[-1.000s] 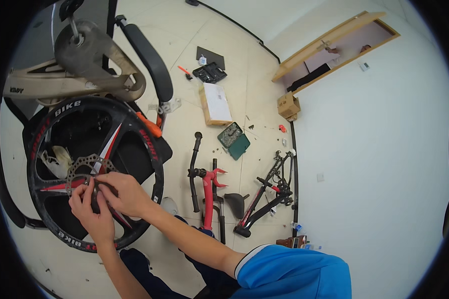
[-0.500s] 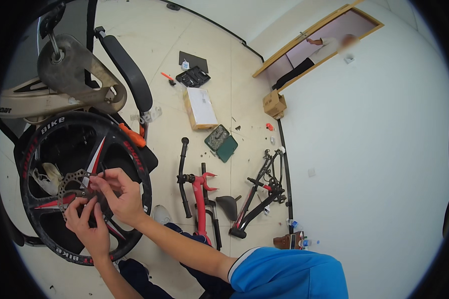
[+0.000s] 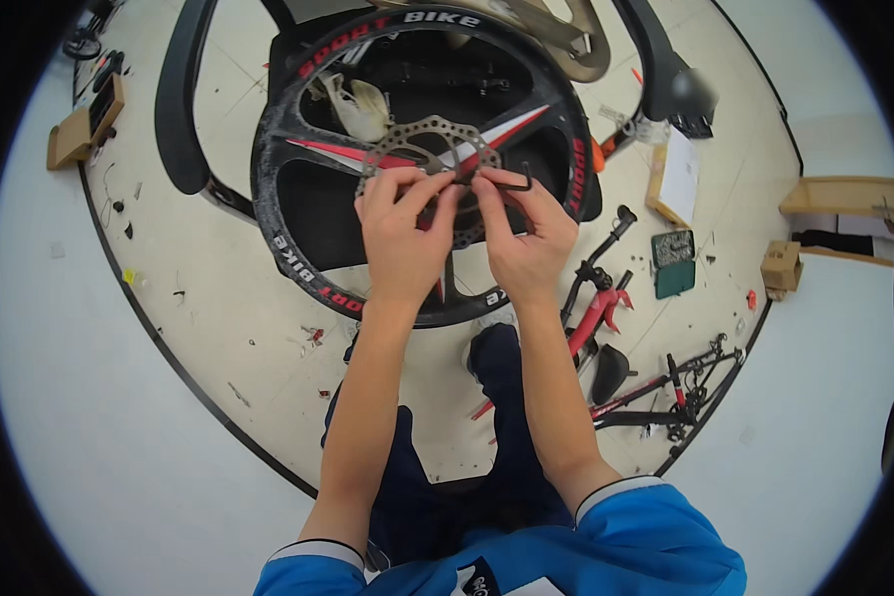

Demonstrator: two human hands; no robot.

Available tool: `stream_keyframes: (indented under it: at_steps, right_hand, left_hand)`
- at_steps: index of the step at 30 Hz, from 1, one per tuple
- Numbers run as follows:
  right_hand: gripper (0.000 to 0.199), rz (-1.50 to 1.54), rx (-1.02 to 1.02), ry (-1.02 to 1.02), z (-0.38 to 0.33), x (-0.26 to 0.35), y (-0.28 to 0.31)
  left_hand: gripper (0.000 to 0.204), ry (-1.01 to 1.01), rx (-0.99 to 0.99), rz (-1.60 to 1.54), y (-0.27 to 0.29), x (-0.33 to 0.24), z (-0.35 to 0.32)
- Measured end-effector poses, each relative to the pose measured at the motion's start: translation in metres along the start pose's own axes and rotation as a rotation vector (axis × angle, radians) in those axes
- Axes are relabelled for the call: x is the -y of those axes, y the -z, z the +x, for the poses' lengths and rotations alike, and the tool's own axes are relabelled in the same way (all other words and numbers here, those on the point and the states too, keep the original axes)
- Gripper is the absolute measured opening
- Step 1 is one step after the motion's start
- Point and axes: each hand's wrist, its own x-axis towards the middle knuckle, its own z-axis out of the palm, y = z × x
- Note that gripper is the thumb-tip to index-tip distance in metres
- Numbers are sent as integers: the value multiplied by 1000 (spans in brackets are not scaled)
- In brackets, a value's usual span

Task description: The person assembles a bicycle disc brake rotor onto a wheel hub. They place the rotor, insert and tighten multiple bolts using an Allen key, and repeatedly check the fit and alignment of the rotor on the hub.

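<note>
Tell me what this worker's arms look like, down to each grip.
The left arm and right arm are human, with bare forearms. The short blue sleeves end in white trim edged with a dark line. Left grip and right grip are bare hands: no gloves, wristwatch or cables show.

Around the black rim of the wheel [image 3: 265, 189] there stand bold block words, some in red letters [image 3: 578, 171], others in white letters [image 3: 442, 19]. On the blue shirt [image 3: 656, 536], small pale characters mark a dark patch [image 3: 481, 578].
</note>
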Motion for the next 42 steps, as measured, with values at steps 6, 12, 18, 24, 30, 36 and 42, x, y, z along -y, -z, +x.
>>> stream_keyframes:
  at_steps: [6,12,18,24,30,36,42]
  right_hand:
    - [14,-101,22,111,2,3,4]
    - [13,-113,53,108,2,3,8]
    - [16,-106,79,121,1,3,1]
    - [21,-118,117,156,3,2,2]
    - [27,13,68,6,-2,2,-1]
    - [23,100,20,-59,-6,1,-6]
    - [22,-57,56,109,1,-2,-2]
  left_hand:
    - [17,0,-38,46,-7,-7,-2]
    - [18,27,-58,39,-14,-10,-4]
    - [23,20,-43,52,-13,-6,-3]
    - [28,-55,5,3,-9,-13,2]
    - [25,-62,-80,-28,-16,-5,-2]
    - [20,4,-104,-55,-14,-8,0]
    - [26,-27,-115,-55,-14,-11,4]
